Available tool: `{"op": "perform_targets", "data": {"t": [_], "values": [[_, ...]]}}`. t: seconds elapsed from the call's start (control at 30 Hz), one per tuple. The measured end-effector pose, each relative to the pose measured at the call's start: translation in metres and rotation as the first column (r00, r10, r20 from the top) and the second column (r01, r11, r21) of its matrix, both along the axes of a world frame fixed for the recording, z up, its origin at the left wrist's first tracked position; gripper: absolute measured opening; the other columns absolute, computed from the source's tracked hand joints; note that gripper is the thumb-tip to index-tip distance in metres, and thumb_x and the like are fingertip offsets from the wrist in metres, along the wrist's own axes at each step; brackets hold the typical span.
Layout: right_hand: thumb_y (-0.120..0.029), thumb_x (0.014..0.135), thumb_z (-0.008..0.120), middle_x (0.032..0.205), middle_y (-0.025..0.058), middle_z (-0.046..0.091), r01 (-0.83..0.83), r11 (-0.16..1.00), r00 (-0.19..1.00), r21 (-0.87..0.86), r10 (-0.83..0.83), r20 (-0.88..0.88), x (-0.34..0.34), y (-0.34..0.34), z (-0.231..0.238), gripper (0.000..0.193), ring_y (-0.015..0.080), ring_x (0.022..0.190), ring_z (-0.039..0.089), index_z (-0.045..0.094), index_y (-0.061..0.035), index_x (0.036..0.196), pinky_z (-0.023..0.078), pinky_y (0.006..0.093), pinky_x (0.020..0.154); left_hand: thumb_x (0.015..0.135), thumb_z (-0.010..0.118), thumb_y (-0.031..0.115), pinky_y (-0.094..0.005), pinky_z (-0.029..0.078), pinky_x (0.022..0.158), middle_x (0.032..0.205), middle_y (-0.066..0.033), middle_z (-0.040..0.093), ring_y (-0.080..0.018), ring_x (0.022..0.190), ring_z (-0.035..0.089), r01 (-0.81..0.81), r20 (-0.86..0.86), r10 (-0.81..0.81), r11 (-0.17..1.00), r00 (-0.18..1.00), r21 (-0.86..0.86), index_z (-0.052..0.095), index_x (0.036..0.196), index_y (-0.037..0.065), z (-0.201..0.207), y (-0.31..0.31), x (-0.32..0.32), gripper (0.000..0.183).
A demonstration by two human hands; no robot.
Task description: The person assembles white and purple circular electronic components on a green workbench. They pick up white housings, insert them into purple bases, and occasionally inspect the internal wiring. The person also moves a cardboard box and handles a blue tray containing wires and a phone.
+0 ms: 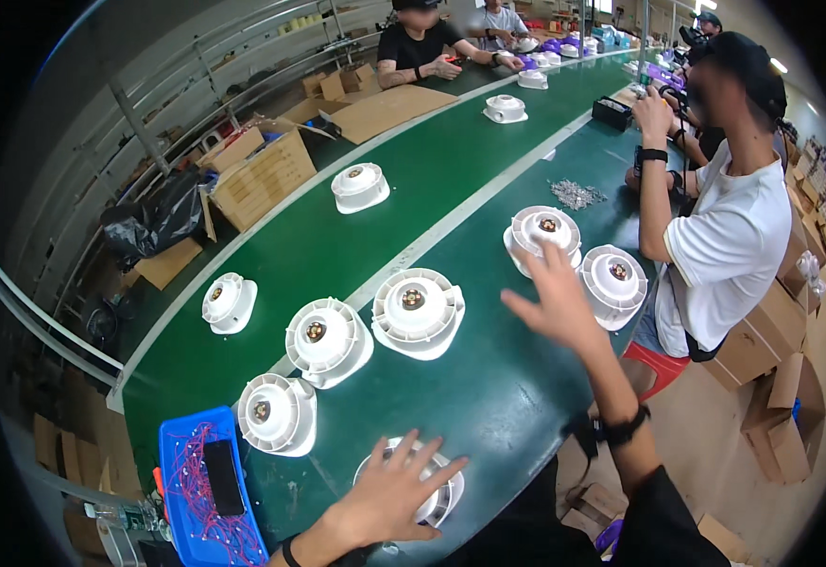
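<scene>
My left hand (385, 501) lies with fingers spread over a white round ribbed plastic housing (446, 493) at the bench's near edge, covering much of it. Whether it presses on the housing or hovers just above, I cannot tell. My right hand (555, 298) is stretched out with thumb and fingers apart. Its fingertips overlap the near edge of another white housing (550, 225); contact is unclear. Just right of that hand sits a similar housing (613, 283). To the left stand three more, a large one (419, 310), a middle one (328, 340) and a nearer one (278, 413), with brass-coloured centres.
A blue tray (175, 472) holds red wires (191, 472) and a black phone (224, 477). Beyond a pale divider, the green belt (290, 241) carries more housings. Small metal parts (578, 195) lie in a pile. A person in white (734, 227) sits at right; cartons (262, 180) stand at left.
</scene>
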State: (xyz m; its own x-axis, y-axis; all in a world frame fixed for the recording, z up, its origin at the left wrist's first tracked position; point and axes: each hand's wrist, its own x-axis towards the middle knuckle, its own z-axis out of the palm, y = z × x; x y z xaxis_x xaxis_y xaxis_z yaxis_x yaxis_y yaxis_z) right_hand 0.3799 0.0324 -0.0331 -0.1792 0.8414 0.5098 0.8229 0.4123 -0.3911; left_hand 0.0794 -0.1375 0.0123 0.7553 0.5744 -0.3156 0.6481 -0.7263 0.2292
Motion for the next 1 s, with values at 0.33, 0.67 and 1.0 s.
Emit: {"op": "perform_targets", "data": {"t": [0.33,0.67,1.0], "values": [[-0.023,0.068,0.082,0.137,0.0205,0.045,0.148,0.988,0.957,-0.053,-0.129,0.261,0.021,0.03,-0.03,0.062,0.0468,0.125,0.044,0.059,-0.0179,0.125,0.041,0.0606,0.099,0.073,0.077,0.052,-0.0615,0.038,0.104,0.146,-0.0221,0.04,-0.0426,0.135,0.039,-0.401,0.076,0.396,0.914,0.915,0.068,0.041,0.148,0.016,-0.013,0.023,-0.035,0.09],[-0.022,0.065,0.084,0.128,0.0217,0.046,-0.183,0.945,0.948,-0.272,0.243,0.205,-0.013,-0.114,0.009,0.049,0.047,0.127,0.04,0.065,-0.0145,0.11,0.038,0.0576,0.102,0.075,0.074,0.046,-0.0652,0.029,0.11,0.151,-0.0162,0.039,-0.0429,0.141,0.033,-0.345,0.142,0.33,0.933,0.933,0.104,0.047,0.144,0.022,-0.023,-0.004,-0.074,0.078],[-0.027,0.077,0.08,0.139,0.0221,0.048,-0.72,0.657,0.684,-0.223,0.726,-0.071,-0.073,-0.133,0.003,0.039,0.0469,0.134,0.041,0.067,-0.0137,0.111,0.039,0.0581,0.107,0.066,0.085,0.037,-0.059,0.024,0.118,0.149,-0.019,0.039,-0.0419,0.142,0.032,-0.681,0.213,0.649,0.716,0.73,0.151,0.048,0.143,0.017,0.007,-0.066,-0.09,0.087]]}}
